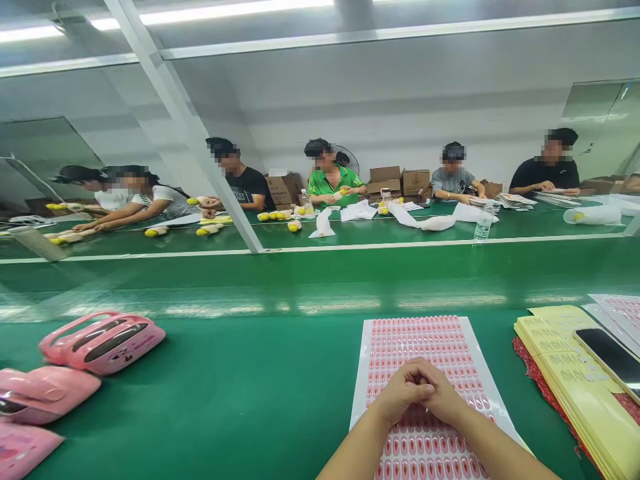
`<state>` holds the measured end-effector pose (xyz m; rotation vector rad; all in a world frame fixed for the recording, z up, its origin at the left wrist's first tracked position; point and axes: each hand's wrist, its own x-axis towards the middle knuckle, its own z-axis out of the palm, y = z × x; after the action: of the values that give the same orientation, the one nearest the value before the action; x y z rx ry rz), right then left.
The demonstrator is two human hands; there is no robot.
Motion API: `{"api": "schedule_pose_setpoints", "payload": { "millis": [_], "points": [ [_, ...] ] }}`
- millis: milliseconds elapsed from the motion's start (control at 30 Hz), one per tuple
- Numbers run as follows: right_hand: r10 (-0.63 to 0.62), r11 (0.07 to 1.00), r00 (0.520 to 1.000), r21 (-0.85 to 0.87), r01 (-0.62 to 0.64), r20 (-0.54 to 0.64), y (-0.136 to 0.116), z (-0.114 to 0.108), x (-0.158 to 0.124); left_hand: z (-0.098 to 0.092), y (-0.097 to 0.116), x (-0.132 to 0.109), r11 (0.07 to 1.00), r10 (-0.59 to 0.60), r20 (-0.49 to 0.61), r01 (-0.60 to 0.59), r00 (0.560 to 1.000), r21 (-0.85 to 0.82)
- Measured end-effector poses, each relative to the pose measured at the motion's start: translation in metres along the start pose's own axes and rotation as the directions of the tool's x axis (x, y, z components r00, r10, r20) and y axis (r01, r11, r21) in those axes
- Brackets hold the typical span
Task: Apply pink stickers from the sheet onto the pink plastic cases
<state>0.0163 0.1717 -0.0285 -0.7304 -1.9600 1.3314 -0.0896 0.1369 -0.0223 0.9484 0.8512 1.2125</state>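
Note:
A white sheet of stickers [493, 373] lies flat on the green work surface in front of me, covered with rows of small pink ovals that have red marks in their middles. Over its lower half my left hand [403, 393] and my right hand [443, 393] are clasped together, fingers folded into each other. The thumbs meet on top. No object shows in either hand. Both forearms come in from the bottom edge and cover part of the sheet.
Pink car-shaped plastic shells [117, 343] lie at left. To the right, a phone [607, 357] rests on yellow printed sheets [565, 373] over red material; more sticker sheets [617, 313] lie behind. Beyond a white-edged ledge [350, 248], several people work with yellow-ended items, paper and bottles.

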Motion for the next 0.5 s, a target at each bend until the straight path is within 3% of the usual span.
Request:
{"api": "schedule_pose_setpoints", "payload": {
  "millis": [500],
  "points": [
    [-0.001, 1.0, 1.0, -0.021, 0.001, 0.01, -0.0052, -0.001, -0.0003, 0.0016, 0.002, -0.0009, 1.0, -0.016, -0.01, 0.016, 1.0, 0.001]
  ]
}}
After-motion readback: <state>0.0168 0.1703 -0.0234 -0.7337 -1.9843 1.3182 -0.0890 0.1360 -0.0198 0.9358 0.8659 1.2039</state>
